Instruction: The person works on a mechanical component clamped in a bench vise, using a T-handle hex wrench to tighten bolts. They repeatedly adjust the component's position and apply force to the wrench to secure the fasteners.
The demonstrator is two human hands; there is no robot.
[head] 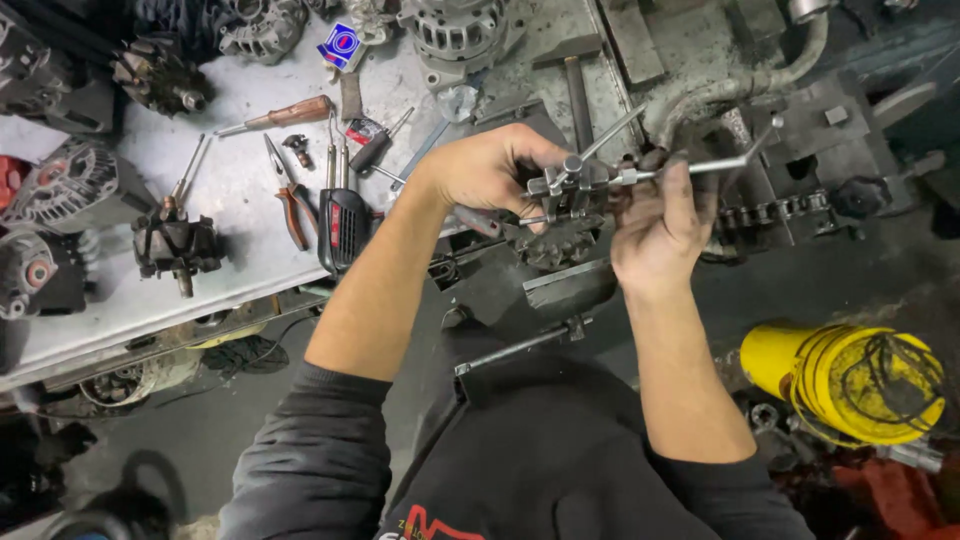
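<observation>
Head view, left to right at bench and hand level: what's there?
Rotor on bench → orange-handled pliers → black handheld tool → left hand → metal puller → right hand → yellow cylinder.

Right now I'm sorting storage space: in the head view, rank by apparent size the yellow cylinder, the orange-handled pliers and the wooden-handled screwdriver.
1. Yellow cylinder, clearly largest, though nearer the camera.
2. Wooden-handled screwdriver and orange-handled pliers: similar length, too close to rank.

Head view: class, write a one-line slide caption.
Left hand steadies a metal puller while right hand grips its crossbar, beside a tool-strewn workbench.
</observation>
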